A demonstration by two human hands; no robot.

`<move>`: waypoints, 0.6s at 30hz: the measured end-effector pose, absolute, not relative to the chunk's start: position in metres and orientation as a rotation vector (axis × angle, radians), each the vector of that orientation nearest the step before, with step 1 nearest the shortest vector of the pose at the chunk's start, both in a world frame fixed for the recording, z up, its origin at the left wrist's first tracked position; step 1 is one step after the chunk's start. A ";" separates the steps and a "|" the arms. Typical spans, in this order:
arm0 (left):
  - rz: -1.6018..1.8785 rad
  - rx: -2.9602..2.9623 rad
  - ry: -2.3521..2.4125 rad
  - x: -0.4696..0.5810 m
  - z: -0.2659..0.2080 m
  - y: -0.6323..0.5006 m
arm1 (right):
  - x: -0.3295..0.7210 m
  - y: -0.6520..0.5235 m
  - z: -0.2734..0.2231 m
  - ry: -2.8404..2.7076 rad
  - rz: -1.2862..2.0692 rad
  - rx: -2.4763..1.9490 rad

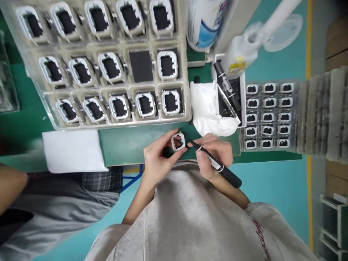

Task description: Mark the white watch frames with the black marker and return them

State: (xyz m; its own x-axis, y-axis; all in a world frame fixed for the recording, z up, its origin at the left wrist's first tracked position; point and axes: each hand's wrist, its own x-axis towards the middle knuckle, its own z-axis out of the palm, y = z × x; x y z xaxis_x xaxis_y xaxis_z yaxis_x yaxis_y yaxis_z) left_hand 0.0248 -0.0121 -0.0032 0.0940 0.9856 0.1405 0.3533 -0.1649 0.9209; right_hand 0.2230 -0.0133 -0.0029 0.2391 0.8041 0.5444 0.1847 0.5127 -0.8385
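Observation:
Between thumb and fingers, my left hand [159,156] pinches a small white square frame [174,142] with rounded corners, close to the table's front edge. My right hand [214,156] grips a black marker pen [221,168], its dark tip pointing at the frame from the right. A small gap seems to lie between the tip and the frame; exact contact I cannot make out. Beyond my hands stands a clear plastic tray [114,125] holding rows of similar white frames, with one pocket [141,67] showing only a dark square.
A white cloth [205,108] lies beside a box [244,105] of markers. Behind are a white bottle [240,54] and a canister [205,29]. At right sits another filled tray [268,116] by stacked trays [320,112]. White paper [73,150] lies left, near another person [67,203].

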 end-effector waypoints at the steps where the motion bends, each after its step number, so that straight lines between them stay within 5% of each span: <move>1: 1.048 1.732 1.371 0.025 -0.005 -0.013 | 0.223 -0.015 -0.005 -1.295 0.521 -1.005; 7: 0.990 2.047 1.587 0.025 -0.012 -0.015 | 0.227 -0.021 -0.009 -1.376 0.252 -1.042; 11: 1.206 1.698 1.516 0.023 0.002 -0.027 | 0.233 -0.022 -0.012 -1.510 0.088 -1.092; 18: 0.929 1.174 1.233 0.037 0.023 -0.041 | 0.229 -0.023 -0.014 -1.726 -0.018 -1.022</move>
